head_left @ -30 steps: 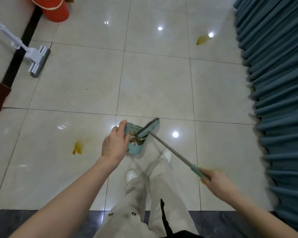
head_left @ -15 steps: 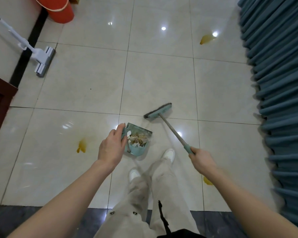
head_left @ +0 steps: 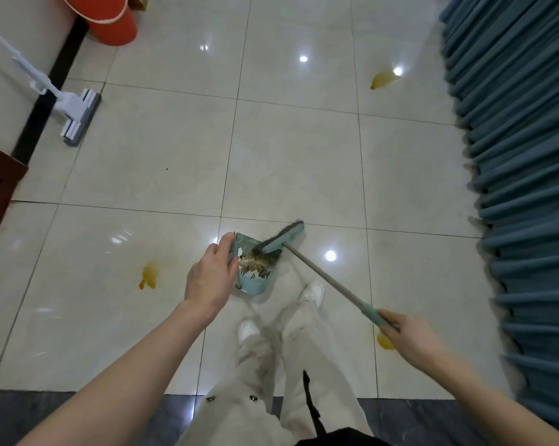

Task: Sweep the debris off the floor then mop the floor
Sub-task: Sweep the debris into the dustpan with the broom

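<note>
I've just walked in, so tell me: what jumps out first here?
In the middle, the left hand holds a teal plastic dustpan full of scraps while the right hand holds a long-handled teal broom against its mouth. A yellow-orange stain marks the cream tiles left of it; a white flat mop waits far left.

The floor [head_left: 288,162] is shiny cream tile with thin dark lines, and it has yellow-brown spots [head_left: 149,274]. The dustpan [head_left: 255,283] is light blue-green. The broom [head_left: 286,237] has a blue-green head, dark bristles and a grey stick. The curtain [head_left: 522,156] is dark blue-green with folds. The bucket [head_left: 111,24] is red. The mop [head_left: 77,114] is white.
</note>
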`<state>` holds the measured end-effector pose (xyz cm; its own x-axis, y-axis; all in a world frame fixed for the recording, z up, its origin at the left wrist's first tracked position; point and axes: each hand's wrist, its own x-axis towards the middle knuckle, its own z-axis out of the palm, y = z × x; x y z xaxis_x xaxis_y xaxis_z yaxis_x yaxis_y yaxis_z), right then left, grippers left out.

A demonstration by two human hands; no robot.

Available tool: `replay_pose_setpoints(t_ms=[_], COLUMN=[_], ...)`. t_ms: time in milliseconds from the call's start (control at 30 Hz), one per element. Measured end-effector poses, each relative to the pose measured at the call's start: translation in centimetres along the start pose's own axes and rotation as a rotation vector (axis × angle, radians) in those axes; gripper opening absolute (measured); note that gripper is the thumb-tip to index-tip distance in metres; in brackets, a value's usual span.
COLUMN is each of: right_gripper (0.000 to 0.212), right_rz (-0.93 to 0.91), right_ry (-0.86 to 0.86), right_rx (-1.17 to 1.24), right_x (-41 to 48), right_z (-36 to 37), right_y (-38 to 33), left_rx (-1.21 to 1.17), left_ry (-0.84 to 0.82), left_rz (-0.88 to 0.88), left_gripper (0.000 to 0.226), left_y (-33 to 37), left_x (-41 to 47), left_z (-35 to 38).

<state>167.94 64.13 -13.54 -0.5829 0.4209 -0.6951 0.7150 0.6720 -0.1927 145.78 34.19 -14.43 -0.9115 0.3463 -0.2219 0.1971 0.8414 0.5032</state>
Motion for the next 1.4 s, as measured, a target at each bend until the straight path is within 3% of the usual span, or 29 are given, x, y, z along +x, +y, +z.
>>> replay_pose_setpoints(t_ms=[300, 533, 933, 1167, 1400], right_gripper=[0.029, 0.033, 0.044, 0.038, 0.034], right_rz=[-0.032, -0.004, -0.029, -0.027, -0.005], right_ry=[0.114, 0.003, -0.142, -0.017, 0.042], right_rx=[-0.015, -0.018, -0.146, 0.024, 0.081], right_x=[3.5, 6.4, -1.7, -3.0, -1.9], right_z=[0.0, 1.9, 5.7, 1.9, 1.8], right_y=[-5.5, -10.0, -2.5, 0.5, -1.4], left_rx=[0.001, 0.006, 0.015, -0.004, -0.002], left_ry=[0.011, 0.011, 0.003, 0.006, 0.000], left_rz=[0.013, 0.010, 0.007, 0.003, 0.004], left_gripper=[0.031, 0.033, 0.033, 0.034, 0.034], left_y=[-0.5, -0.1, -0.2, -0.7, -1.3], left_x=[-0.7, -0.8, -0.8, -1.3, -2.0], left_z=[0.0, 0.3, 0.3, 0.4, 0.3])
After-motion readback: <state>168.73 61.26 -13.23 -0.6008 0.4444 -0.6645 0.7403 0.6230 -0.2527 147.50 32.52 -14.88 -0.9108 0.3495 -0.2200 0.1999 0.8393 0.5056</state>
